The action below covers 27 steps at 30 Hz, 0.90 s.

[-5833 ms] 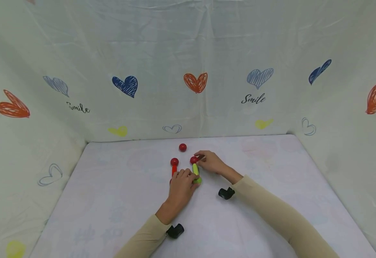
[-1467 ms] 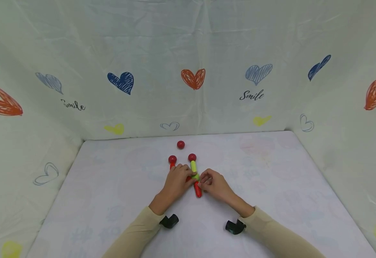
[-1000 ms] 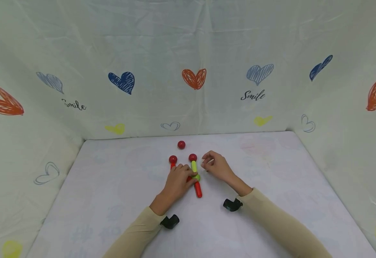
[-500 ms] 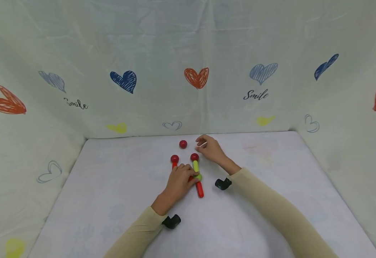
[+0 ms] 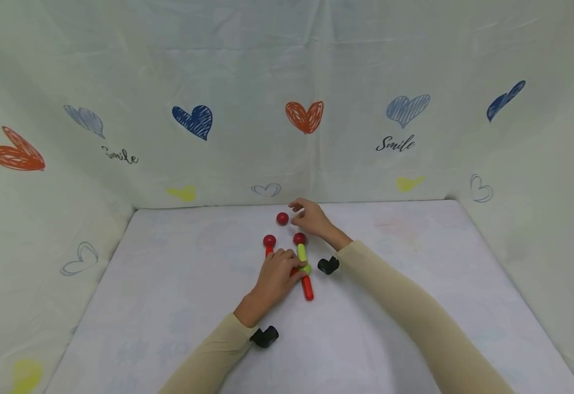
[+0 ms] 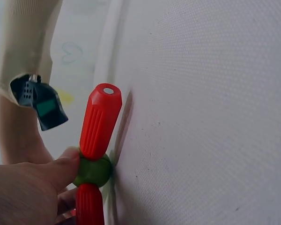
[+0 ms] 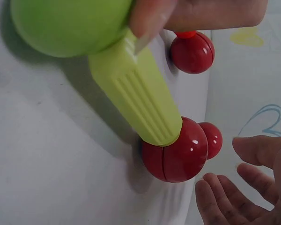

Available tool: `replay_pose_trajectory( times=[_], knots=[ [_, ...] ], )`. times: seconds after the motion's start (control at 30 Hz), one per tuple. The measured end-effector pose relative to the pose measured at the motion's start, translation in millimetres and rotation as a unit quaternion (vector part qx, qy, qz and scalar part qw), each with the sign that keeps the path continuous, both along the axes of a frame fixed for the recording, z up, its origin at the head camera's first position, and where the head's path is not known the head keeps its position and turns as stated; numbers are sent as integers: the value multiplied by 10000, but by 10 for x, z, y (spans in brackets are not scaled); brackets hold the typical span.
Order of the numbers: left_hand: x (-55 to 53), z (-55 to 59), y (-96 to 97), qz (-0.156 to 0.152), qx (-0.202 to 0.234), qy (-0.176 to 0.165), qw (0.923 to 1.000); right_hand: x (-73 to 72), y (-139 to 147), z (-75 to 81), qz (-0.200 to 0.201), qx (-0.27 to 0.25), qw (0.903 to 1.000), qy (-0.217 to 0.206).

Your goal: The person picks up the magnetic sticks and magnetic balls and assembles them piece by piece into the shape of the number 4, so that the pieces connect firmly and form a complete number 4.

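My left hand (image 5: 276, 278) pinches a green ball (image 6: 94, 171) that joins several magnetic-looking rods. A red rod (image 5: 308, 288) points from this ball toward me, and a yellow-green rod (image 7: 138, 98) runs away from me to a red ball (image 5: 299, 238). In the left wrist view, a second red rod (image 6: 90, 206) extends from the green ball beside my fingers. Another red ball (image 5: 269, 241) tops a red rod partly hidden by my left hand. My right hand (image 5: 312, 219), fingers spread and holding nothing, is just right of a loose red ball (image 5: 282, 219).
All the pieces lie on a white-covered table (image 5: 178, 273). Behind it hangs a white sheet (image 5: 247, 137) printed with hearts. Black wrist cameras (image 5: 265, 336) stick out beside both forearms.
My right hand has left the near red rod and moved away from me to the loose red ball. That rod was absent 5.8 s ago. My left hand keeps its place.
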<state>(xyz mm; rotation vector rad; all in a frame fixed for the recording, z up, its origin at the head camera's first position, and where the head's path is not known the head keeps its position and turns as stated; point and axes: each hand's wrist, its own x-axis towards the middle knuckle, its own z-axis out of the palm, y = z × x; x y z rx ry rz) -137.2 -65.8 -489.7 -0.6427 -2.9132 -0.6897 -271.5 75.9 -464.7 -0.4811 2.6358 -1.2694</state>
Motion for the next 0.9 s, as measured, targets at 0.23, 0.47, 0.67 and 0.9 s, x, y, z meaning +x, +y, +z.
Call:
replay_pose_trajectory(
  times=[0.23, 0.47, 0.67, 0.9],
  knots=[
    [-9, -22, -2, -29, -69, 61, 10000, -62, -94, -23, 346, 176, 9989, -248],
    [2, -18, -2, 5, -50, 38, 10000, -84, -170, -50, 522, 557, 9969, -168],
    [10, -6, 2, 16, -13, 62, 10000, -90, -209, -37, 622, 733, 9953, -87],
    [7, -9, -1, 12, -16, 55, 10000, -101, -220, -48, 738, 983, 9924, 55]
  ],
)
